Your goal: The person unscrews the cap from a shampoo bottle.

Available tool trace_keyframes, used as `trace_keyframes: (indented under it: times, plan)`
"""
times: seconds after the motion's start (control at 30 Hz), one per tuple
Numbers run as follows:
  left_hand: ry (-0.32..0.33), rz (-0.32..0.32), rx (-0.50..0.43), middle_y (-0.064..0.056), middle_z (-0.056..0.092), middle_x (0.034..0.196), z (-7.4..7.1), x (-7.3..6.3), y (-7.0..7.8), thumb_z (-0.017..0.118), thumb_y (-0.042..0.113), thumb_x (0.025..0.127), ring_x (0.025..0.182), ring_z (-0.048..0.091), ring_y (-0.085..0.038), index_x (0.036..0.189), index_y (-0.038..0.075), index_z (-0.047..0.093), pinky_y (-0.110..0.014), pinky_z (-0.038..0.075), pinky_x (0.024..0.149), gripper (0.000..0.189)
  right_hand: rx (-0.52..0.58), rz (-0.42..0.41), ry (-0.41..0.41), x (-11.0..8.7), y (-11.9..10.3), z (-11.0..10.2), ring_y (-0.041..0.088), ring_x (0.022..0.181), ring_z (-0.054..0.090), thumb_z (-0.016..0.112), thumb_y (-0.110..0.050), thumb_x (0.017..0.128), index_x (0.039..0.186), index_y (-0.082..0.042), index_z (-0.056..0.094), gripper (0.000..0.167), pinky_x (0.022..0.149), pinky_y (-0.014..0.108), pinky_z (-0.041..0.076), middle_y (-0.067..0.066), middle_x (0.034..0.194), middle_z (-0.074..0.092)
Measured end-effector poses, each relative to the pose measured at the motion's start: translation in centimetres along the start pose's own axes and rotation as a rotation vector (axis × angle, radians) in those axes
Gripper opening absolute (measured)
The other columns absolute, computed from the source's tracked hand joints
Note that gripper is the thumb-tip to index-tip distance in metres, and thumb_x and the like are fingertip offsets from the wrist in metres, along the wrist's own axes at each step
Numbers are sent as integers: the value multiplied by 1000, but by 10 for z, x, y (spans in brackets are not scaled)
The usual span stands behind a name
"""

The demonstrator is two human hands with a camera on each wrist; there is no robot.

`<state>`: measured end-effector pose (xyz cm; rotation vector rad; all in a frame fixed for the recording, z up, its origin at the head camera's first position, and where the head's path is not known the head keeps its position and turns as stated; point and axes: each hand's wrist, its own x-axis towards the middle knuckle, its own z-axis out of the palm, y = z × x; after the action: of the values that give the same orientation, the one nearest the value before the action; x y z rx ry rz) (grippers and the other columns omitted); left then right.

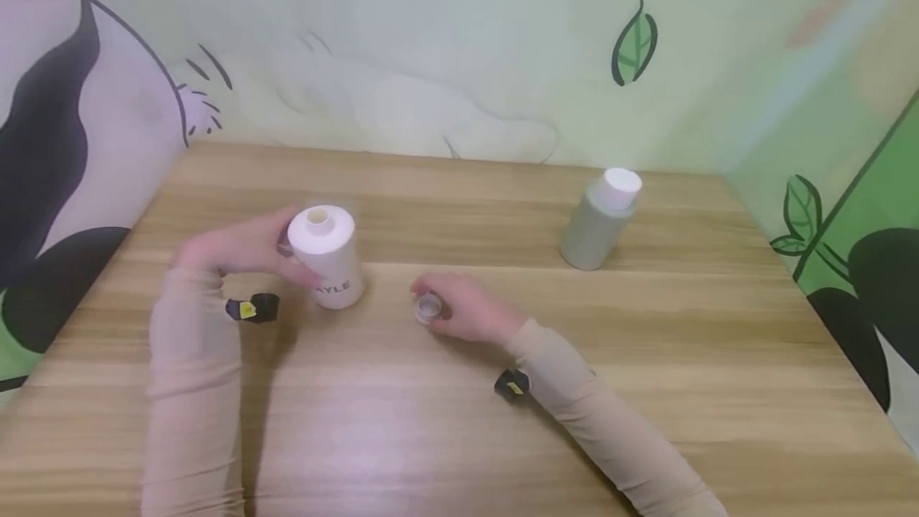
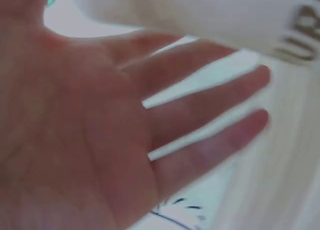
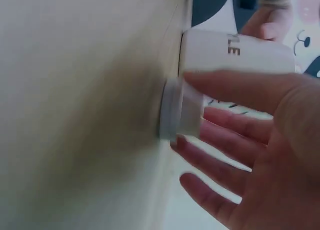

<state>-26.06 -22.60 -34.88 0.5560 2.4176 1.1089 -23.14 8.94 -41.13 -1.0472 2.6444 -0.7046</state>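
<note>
A white bottle [image 1: 333, 262] with dark lettering stands upright on the table, its narrow neck uncapped. My left hand [image 1: 251, 247] holds it from the left, thumb across the front and fingers reaching behind. The left wrist view has the bottle [image 2: 200, 14] along the top, while the lower fingers [image 2: 210, 107] extend spread apart. To the right of the bottle, my right hand [image 1: 470, 309] pinches a small pale cap [image 1: 427, 308], hollow side up in the head view. Seen from the right wrist, thumb and fingertips grip the cap [image 3: 182, 109] close by the tabletop.
A grey-green bottle with a white cap [image 1: 599, 218] stands upright at the back right of the wooden table [image 1: 445, 437]. Behind the table's far edge rises a painted wall [image 1: 431, 46] with leaves and black-and-white figures.
</note>
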Motion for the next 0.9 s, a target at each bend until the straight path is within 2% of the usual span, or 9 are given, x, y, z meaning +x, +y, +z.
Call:
trace_keyframes:
  times: [0.1, 0.17, 0.3, 0.4, 0.5, 0.6, 0.73, 0.9]
  plan:
    - [105, -7, -6, -17, 31, 156, 1, -3, 16, 83, 23, 75, 139, 35, -44, 155, 24, 4, -61, 34, 110, 113, -3, 30, 12, -12, 4, -11, 28, 129, 53, 69, -16, 87, 136, -5, 50, 54, 112, 40, 41, 12, 137, 58]
    - [186, 16, -24, -16, 26, 159, 1, -8, 30, 83, 20, 76, 142, 31, -45, 155, 32, -5, -61, 31, 112, 118, 1, 53, 37, -19, 4, -24, 28, 132, 50, 67, -20, 89, 140, -6, 46, 57, 114, 41, 38, 12, 141, 54]
    - [321, 114, -22, -12, 28, 159, 10, -16, 63, 82, 16, 77, 143, 31, -41, 152, 41, -5, -58, 28, 114, 117, 4, 97, 131, -36, 4, -61, 28, 136, 47, 64, -23, 91, 143, -7, 43, 58, 115, 43, 35, 12, 146, 50]
    - [383, 188, 13, -9, 35, 156, 24, -14, 86, 81, 18, 77, 141, 35, -38, 151, 43, 0, -57, 30, 114, 112, 7, 116, 248, -51, 10, -88, 28, 136, 46, 63, -24, 92, 142, -6, 44, 56, 116, 43, 35, 11, 146, 50]
    - [378, 255, 31, -8, 40, 152, 33, -7, 99, 80, 19, 79, 140, 38, -36, 152, 40, 6, -56, 31, 114, 106, 36, 122, 391, -59, 16, -108, 29, 133, 48, 64, -21, 92, 138, -3, 48, 52, 114, 43, 36, 14, 142, 53]
    - [314, 289, 59, -6, 43, 150, 41, 12, 106, 78, 23, 81, 139, 40, -34, 152, 37, 10, -54, 32, 114, 99, 77, 151, 516, -65, 25, -121, 31, 130, 49, 64, -17, 92, 136, 0, 50, 49, 113, 45, 37, 17, 139, 55]
    - [213, 312, 91, -4, 44, 149, 51, 50, 113, 76, 31, 83, 138, 42, -30, 152, 32, 14, -49, 33, 116, 94, 116, 250, 633, -72, 37, -130, 31, 130, 49, 62, -20, 93, 135, -1, 50, 48, 111, 48, 37, 17, 138, 54]
    - [116, 364, 83, -11, 46, 147, 71, 106, 119, 74, 31, 84, 137, 44, -29, 152, 20, 19, -47, 33, 116, 88, 152, 330, 699, -76, 48, -135, 27, 132, 47, 63, -25, 93, 137, -7, 50, 50, 111, 46, 37, 12, 141, 53]
